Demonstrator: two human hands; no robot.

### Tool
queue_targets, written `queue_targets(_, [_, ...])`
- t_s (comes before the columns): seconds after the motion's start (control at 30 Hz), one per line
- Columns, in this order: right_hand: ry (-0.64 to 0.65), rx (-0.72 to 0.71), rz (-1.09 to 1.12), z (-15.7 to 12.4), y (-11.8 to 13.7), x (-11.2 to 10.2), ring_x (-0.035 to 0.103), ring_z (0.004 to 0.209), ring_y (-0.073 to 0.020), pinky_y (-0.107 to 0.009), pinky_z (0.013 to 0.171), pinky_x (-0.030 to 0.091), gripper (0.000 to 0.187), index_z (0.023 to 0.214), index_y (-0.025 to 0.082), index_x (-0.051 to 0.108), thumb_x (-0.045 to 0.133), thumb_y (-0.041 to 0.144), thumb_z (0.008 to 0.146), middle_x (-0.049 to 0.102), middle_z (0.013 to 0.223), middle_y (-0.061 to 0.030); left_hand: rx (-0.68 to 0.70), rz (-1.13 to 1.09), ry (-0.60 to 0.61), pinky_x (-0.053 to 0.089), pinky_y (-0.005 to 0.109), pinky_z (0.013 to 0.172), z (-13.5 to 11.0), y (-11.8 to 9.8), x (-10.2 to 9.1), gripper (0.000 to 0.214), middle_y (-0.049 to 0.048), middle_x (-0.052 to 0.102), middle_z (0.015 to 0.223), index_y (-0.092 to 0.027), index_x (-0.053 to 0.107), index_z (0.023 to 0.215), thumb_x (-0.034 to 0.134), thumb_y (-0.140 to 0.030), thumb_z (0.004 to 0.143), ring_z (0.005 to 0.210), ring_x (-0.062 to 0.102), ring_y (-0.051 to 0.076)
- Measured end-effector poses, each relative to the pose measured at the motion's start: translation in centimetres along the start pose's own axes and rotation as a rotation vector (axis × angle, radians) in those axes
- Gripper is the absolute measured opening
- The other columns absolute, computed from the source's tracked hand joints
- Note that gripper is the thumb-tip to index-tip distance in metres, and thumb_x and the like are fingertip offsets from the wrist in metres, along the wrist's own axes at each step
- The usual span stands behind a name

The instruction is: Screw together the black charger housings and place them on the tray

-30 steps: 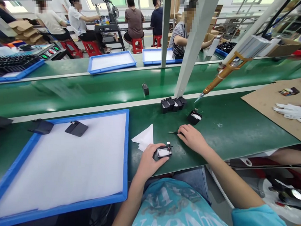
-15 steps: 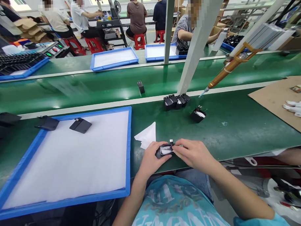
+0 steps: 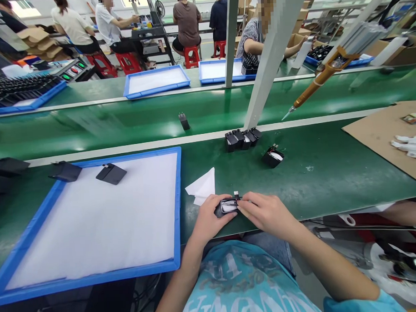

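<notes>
One open black rectangular plastic case (image 3: 226, 207); left hand (image 3: 209, 218) clasps it, right hand (image 3: 267, 213) pinches slim dark tweezers (image 3: 234, 203) over it.

I wear a turquoise T-shirt (image 3: 212, 292) with large white lettering (image 3: 264, 304) across the front, too distorted for me to read. Above it sits a greyish printed patch (image 3: 228, 264) edged with a curly brownish motif. My right sleeve (image 3: 363, 303) is short and plain turquoise. Faded blue trousers (image 3: 275, 244), denim by their look, show past the shirt. My left hand (image 3: 208, 219) and right hand (image 3: 271, 215) are bare.
</notes>
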State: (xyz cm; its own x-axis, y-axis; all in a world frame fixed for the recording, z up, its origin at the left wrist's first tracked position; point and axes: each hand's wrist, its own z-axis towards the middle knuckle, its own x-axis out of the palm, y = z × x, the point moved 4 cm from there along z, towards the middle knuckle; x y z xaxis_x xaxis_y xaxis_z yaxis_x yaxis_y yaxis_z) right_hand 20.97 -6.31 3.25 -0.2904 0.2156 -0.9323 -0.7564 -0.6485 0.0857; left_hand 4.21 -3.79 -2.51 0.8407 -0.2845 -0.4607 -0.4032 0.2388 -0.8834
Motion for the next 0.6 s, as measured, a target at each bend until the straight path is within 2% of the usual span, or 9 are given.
queue_targets(0.27, [-0.022,-0.037,0.052,-0.4,-0.3,-0.2,0.059,0.068,-0.0109,-0.026,0.055,0.037,0.013,0.095,0.019,0.063,0.05,0.02,0.093,0.065,0.085,-0.0018,0.001,0.009,-0.005,0.049,0.034,0.086,0.0,-0.1,0.0,0.038,0.0025,0.066,0.107,-0.026,0.062,0.113,0.073,-0.026,0.077,0.098,0.062,0.021])
queue_targets(0.47, [-0.047,-0.062,0.01,-0.6,-1.0,-1.3,0.059,0.069,-0.0118,-0.026,0.057,0.041,0.013,0.093,0.019,0.064,0.052,0.015,0.091,0.066,0.086,-0.0022,0.02,0.025,-0.004,0.048,0.035,0.087,0.0,-0.1,0.0,0.039,0.0033,0.066,0.108,-0.025,0.062,0.113,0.075,-0.026,0.076,0.099,0.061,0.021])
queue_targets(0.6, [-0.088,0.009,0.165,-1.1,-2.7,-2.6,0.062,0.076,-0.0128,-0.025,0.064,0.047,0.011,0.098,0.021,0.064,0.058,0.02,0.089,0.067,0.09,-0.0025,0.039,0.061,-0.058,0.049,0.035,0.086,-0.3,-0.2,-0.1,0.039,0.0034,0.067,0.105,-0.024,0.061,0.113,0.075,-0.026,0.076,0.097,0.062,0.021])
